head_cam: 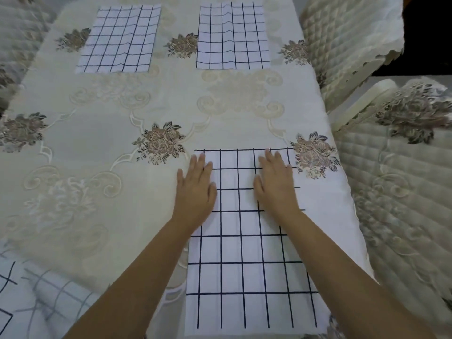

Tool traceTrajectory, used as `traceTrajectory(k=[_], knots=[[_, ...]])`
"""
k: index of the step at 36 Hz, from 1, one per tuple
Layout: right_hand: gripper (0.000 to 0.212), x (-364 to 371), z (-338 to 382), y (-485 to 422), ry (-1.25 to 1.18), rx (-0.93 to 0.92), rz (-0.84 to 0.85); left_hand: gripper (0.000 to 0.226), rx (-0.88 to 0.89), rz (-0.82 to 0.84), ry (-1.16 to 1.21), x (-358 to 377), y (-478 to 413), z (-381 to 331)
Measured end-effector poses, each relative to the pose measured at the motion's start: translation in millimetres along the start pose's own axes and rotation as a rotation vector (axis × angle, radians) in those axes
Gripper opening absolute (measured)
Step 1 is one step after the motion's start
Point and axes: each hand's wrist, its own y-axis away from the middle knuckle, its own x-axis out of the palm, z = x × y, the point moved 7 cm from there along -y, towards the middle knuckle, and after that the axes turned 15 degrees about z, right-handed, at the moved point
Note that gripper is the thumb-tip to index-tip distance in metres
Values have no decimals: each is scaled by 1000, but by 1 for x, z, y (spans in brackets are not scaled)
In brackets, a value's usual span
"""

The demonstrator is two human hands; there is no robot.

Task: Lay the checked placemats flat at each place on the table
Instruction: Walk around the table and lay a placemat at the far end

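White crumpled checked cloth (36, 297) lies well left of the left hand (195, 189). Far beyond that hand's fingertips, the far-left white dark-gridded placemat (117, 37) and the far-right placemat (233, 36) lie flat. The left hand, fingers straight, presses the left edge of the near checked placemat (244, 265); the right hand (276, 182) lies flat on it too, just beside, towards a quilted cream chair (396, 182).

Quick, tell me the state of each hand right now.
Left hand: open, fingers straight, flat across the left edge of the near placemat.
Right hand: open, fingers straight, flat on the same placemat.
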Motion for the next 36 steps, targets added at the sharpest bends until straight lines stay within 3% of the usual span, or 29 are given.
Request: traceTrajectory(k=[4, 11, 20, 25, 30, 33, 36], knots=[[51, 23, 41, -17, 165, -124, 60, 78, -57, 154, -89, 18, -21, -4], [70, 43, 43, -33, 225, -136, 166, 72, -107, 140, -109, 21, -26, 7], [60, 13, -22, -35, 222, 70, 81, 77, -196, 157, -144, 16, -34, 24], [65, -11, -62, -24, 187, 175, 20, 66, -225, 125, -123, 5, -36, 43], [60, -15, -70, -22, 107, 171, 35, 65, -219, 137, -41, 1, -31, 43], [59, -19, -65, -15, -17, 219, 19, 64, -315, 33, 59, -6, -12, 38], [58, -7, -39, 3, 96, 227, 26, 62, -294, -86, -49, -12, 12, 13]])
